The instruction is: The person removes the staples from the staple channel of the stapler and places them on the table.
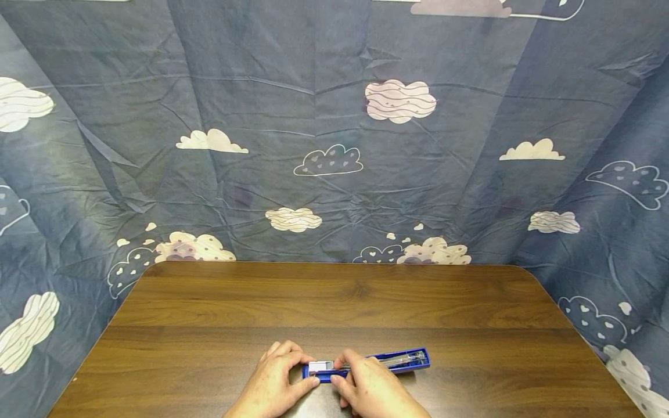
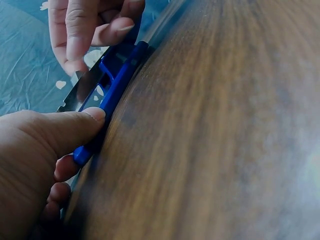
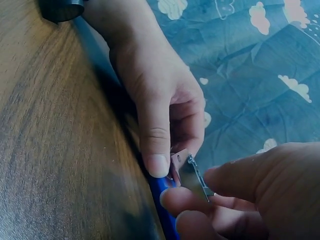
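A long, narrow blue stapler (image 1: 399,361) with silvery metal parts inside is opened out on the wooden table. At its left end my left hand (image 1: 274,377) grips it, thumb on the near side and fingers on the far side. My right hand (image 1: 371,383) covers its middle, thumb and index finger close together. In the right wrist view those fingertips pinch a thin metal piece (image 3: 200,177) above the blue edge (image 3: 165,210). The left wrist view shows my left thumb pressed on the blue side (image 2: 120,90), with a notched metal strip (image 2: 82,92) raised alongside.
The brown wooden table (image 1: 334,296) has rounded far corners. Behind it and at both sides hangs a dark blue curtain (image 1: 272,104) printed with clouds. In the right wrist view, a dark device (image 3: 61,10) sits near my left wrist.
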Available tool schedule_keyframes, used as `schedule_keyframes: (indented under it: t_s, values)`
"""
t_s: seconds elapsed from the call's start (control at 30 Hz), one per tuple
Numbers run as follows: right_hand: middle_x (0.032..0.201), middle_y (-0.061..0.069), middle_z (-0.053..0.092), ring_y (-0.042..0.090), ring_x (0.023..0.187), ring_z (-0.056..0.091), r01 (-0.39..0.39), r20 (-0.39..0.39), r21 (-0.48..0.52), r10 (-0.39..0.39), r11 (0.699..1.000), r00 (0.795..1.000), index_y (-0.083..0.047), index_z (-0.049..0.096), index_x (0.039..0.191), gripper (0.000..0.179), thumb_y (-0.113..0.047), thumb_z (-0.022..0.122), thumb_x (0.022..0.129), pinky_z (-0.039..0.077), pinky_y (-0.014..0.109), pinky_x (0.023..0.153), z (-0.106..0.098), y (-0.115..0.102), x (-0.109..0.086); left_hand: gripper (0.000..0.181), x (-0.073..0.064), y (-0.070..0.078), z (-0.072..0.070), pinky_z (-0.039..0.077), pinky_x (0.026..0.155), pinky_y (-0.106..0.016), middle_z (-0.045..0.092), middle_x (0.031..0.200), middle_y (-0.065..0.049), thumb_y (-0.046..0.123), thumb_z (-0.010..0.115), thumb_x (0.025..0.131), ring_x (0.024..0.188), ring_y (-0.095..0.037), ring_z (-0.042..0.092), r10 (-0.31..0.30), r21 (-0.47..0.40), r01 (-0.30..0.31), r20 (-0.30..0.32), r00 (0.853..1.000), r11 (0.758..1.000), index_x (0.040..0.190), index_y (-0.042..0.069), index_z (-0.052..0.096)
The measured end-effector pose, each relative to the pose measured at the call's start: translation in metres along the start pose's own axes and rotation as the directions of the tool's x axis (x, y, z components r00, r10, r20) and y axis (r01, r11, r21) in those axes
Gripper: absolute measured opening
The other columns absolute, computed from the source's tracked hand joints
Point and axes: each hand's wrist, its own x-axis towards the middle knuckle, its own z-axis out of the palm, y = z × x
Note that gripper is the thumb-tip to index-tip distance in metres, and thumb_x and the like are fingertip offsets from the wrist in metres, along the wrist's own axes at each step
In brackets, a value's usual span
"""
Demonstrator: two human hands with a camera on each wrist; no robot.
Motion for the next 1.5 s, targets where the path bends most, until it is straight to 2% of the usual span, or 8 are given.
schedule_keyframes:
  t_s: [0.13,0.27,0.5,0.77,1.03,1.3,1.5]
  values:
    - [0.061,-0.016,0.063,-0.006,0.048,0.049,0.033,-0.015,0.006,-0.033,0.999,0.999,-0.013,0.065,0.105,0.011,-0.023,0.065,0.100,0.040,0.018,0.049,0.000,0.001,0.003,0.024,0.000,0.000,0.000,0.044,0.078,-0.031,0.060,0.094,0.021,0.039,0.085,0.081,0.088,0.000,0.050,-0.006,0.000,0.006,0.002,1.000,1.000,0.099,0.027,0.076]
    - [0.057,-0.018,0.060,-0.008,0.047,0.044,0.053,-0.080,-0.060,-0.058,0.997,0.995,-0.018,0.068,0.098,0.009,-0.027,0.066,0.099,0.038,0.018,0.048,0.001,0.000,0.004,0.024,0.000,0.000,0.000,0.044,0.077,-0.030,0.061,0.094,0.020,0.038,0.085,0.080,0.088,0.000,0.050,0.000,0.004,0.000,-0.006,1.000,1.000,0.099,0.027,0.076]
    - [0.054,-0.021,0.052,-0.007,0.046,0.040,0.005,-0.220,-0.164,-0.041,0.986,0.975,-0.024,0.069,0.086,0.013,-0.031,0.069,0.097,0.033,0.019,0.046,0.001,-0.001,0.003,0.024,0.000,0.000,0.001,0.044,0.077,-0.030,0.061,0.093,0.020,0.037,0.086,0.078,0.087,0.000,0.050,0.013,0.011,-0.012,-0.021,1.000,1.000,0.098,0.027,0.076]
    - [0.055,-0.021,0.045,-0.007,0.047,0.036,-0.026,-0.230,-0.227,-0.027,0.974,0.973,-0.023,0.068,0.088,0.009,-0.027,0.073,0.093,0.032,0.018,0.046,0.004,0.000,0.004,0.024,0.000,0.000,0.002,0.044,0.077,-0.030,0.061,0.093,0.020,0.037,0.086,0.078,0.088,0.000,0.051,0.020,0.011,-0.020,-0.029,0.999,1.000,0.098,0.027,0.076]
    - [0.056,-0.021,0.045,-0.006,0.048,0.037,-0.037,-0.252,-0.232,-0.023,0.972,0.967,-0.024,0.071,0.087,0.007,-0.026,0.073,0.093,0.031,0.019,0.047,0.006,0.001,0.004,0.025,0.001,0.000,0.002,0.044,0.077,-0.030,0.061,0.093,0.019,0.038,0.086,0.079,0.088,0.000,0.051,0.020,0.005,-0.019,-0.021,1.000,1.000,0.099,0.027,0.076]
    - [0.055,-0.021,0.040,-0.007,0.048,0.032,-0.012,-0.317,-0.255,-0.072,0.967,0.946,-0.024,0.069,0.081,0.012,-0.019,0.074,0.091,0.028,0.017,0.046,0.006,0.002,0.004,0.025,0.000,-0.001,0.003,0.043,0.074,-0.029,0.061,0.092,0.019,0.037,0.087,0.078,0.086,0.000,0.050,0.039,0.009,-0.038,-0.045,0.998,0.999,0.098,0.027,0.076]
    - [0.054,-0.020,0.042,-0.007,0.046,0.033,-0.017,-0.355,-0.186,-0.051,0.982,0.934,-0.025,0.065,0.077,0.017,-0.015,0.074,0.088,0.028,0.017,0.045,-0.004,-0.004,0.004,0.025,0.000,-0.001,0.002,0.042,0.075,-0.029,0.060,0.092,0.020,0.037,0.086,0.077,0.087,0.000,0.050,0.036,0.008,-0.036,-0.044,0.998,0.999,0.098,0.028,0.076]
